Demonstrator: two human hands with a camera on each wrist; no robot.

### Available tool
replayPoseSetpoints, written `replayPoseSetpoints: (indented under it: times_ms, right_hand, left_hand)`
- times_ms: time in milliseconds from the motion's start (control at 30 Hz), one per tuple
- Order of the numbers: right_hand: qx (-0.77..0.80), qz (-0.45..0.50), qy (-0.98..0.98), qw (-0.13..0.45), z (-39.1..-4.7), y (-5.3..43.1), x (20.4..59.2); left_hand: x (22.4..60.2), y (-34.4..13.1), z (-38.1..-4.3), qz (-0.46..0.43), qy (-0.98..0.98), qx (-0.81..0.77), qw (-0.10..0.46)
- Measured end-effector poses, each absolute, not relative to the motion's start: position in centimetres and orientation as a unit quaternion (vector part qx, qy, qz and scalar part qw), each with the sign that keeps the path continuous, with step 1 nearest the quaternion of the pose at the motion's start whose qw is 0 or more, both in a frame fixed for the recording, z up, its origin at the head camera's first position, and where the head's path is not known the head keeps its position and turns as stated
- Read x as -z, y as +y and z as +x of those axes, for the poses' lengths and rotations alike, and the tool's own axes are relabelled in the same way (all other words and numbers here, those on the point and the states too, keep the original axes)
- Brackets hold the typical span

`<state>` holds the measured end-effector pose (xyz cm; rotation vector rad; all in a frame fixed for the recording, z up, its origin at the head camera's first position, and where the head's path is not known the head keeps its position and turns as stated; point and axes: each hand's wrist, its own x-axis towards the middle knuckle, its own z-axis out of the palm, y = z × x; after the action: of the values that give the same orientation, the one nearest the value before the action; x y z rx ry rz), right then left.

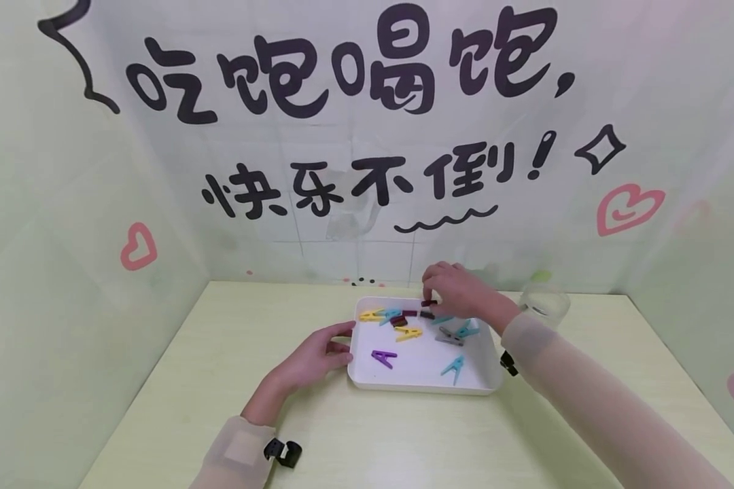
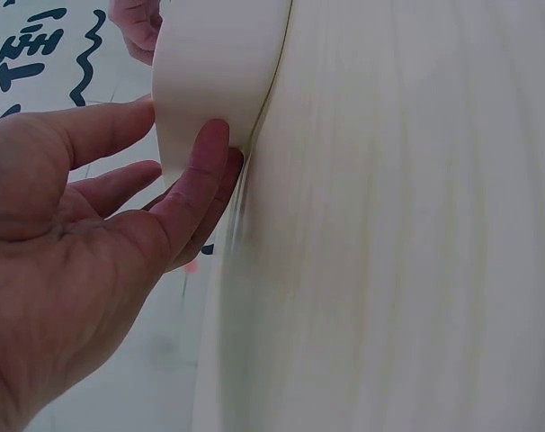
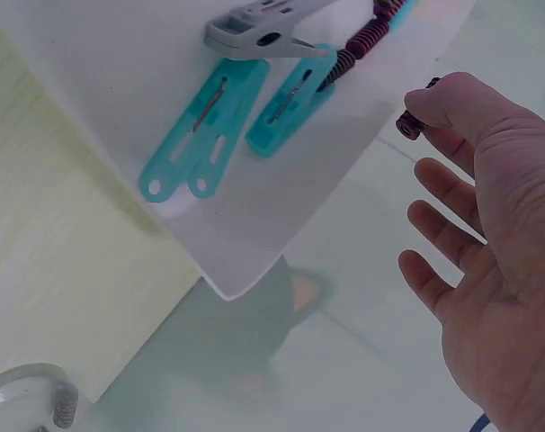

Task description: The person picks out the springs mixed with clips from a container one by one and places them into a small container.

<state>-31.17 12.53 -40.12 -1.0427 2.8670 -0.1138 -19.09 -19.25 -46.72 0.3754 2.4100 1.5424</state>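
Observation:
A white tray (image 1: 425,390) holds several plastic clothespins and dark coil springs. My right hand (image 1: 459,291) pinches a dark red spring (image 3: 411,124) between thumb and index finger above the tray's far edge; its other fingers are spread. My left hand (image 1: 315,356) touches the tray's left wall with its fingertips, also seen in the left wrist view. A purple clothespin (image 1: 383,358), yellow clothespin (image 1: 408,333), grey clothespin (image 1: 449,336) and blue clothespin (image 1: 454,367) lie in the tray. More springs (image 1: 399,321) lie toward its back.
A clear round container (image 1: 546,303) stands behind the tray to the right; in the right wrist view a metal spring (image 3: 65,407) shows in it. The pale wooden table (image 1: 220,367) is bounded by walls covered with printed sheeting (image 1: 281,251).

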Motion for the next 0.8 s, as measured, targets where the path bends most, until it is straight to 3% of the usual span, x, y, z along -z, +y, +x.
replayPoseSetpoints:
  times_ms: [800]
  right_hand:
    - [0.233,-0.296,0.926,-0.035,-31.1,19.0,38.1]
  left_hand:
    - [46.5,-19.5,-19.6,0.132,0.828,-0.529,0.13]
